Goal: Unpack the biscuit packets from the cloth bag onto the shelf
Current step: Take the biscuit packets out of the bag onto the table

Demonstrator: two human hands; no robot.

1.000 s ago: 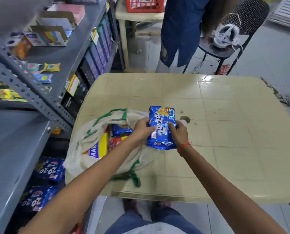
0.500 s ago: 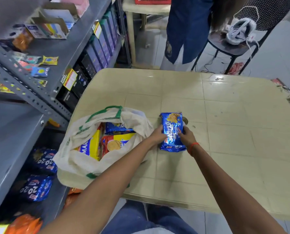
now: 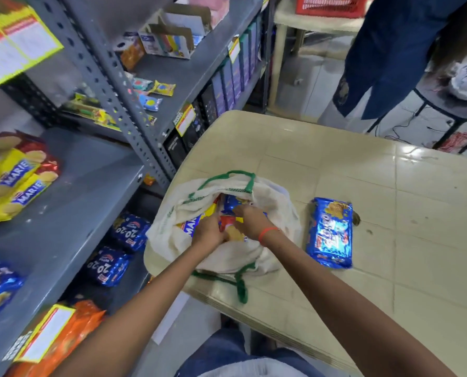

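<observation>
A white cloth bag (image 3: 270,205) with green trim lies open on the beige table (image 3: 390,213). Both my hands are inside its mouth. My left hand (image 3: 212,231) and my right hand (image 3: 251,220) close around a red and yellow biscuit packet (image 3: 231,227). A yellow Marie packet (image 3: 193,227) and a blue packet (image 3: 232,204) show in the bag beside them. A blue 20-20 packet (image 3: 331,232) lies flat on the table right of the bag. The grey shelf (image 3: 72,202) stands at my left.
Yellow Marie packets (image 3: 14,178) lie on the grey shelf, blue 20-20 packets (image 3: 118,246) on the level below, orange packs (image 3: 55,336) near the bottom. A person in blue (image 3: 390,50) stands beyond the table beside a black chair (image 3: 449,104).
Both hands let go of the blue 20-20 packet, which now lies on the table, and moved left into the bag onto a red and yellow packet. My view turned towards the shelf.
</observation>
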